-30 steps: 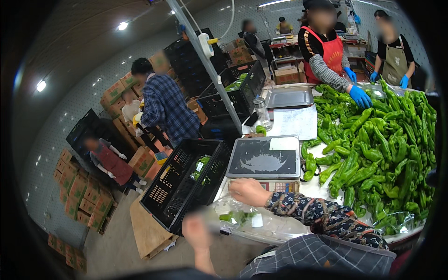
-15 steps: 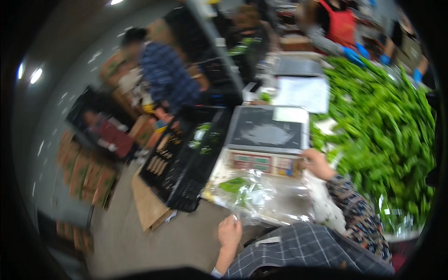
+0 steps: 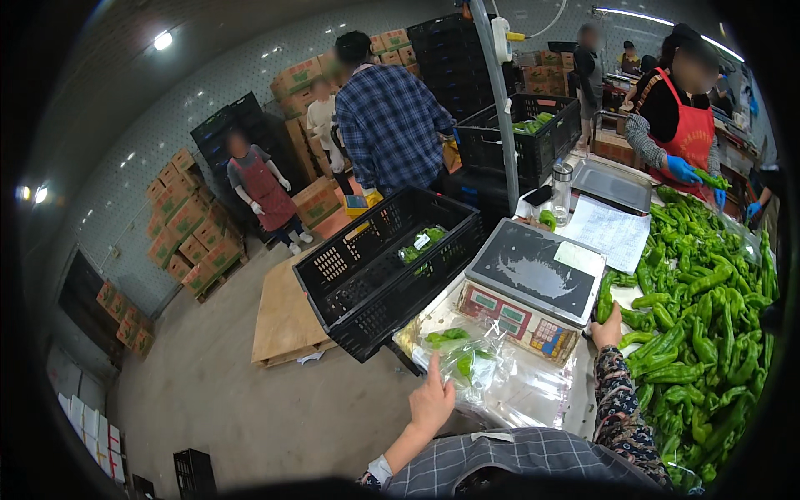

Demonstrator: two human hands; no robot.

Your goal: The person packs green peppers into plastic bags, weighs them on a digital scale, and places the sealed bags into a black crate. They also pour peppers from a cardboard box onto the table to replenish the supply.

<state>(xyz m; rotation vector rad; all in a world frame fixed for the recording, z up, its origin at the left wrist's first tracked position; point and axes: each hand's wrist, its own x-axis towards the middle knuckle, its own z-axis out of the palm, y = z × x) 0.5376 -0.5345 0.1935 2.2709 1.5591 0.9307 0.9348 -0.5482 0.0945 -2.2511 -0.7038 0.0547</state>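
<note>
My left hand (image 3: 432, 398) is by the near edge of the scale table, index finger stretched out and thumb apart. Its fingertip is at the edge of a clear plastic bag (image 3: 492, 354) with green peppers (image 3: 468, 363) inside, lying in front of the scale. My right hand (image 3: 607, 327), beside the scale's right edge, has its fingers closed round the lower end of a long green pepper (image 3: 604, 297). The digital scale (image 3: 533, 271) has a dark, worn, bare platform. More flat clear bags (image 3: 533, 400) lie between the scale and my checked apron.
A large heap of green peppers (image 3: 708, 325) covers the right side. Left of the scale sits a black crate (image 3: 367, 321) holding bagged peppers. A glass bottle (image 3: 562, 192), paper sheet (image 3: 611, 235) and grey tray (image 3: 612, 185) are behind the scale. Several people work beyond, near a metal post (image 3: 502, 117).
My head view has turned and sharpened. My right hand has left the scale's front corner and now grips a pepper. The left index finger is now extended at the bag.
</note>
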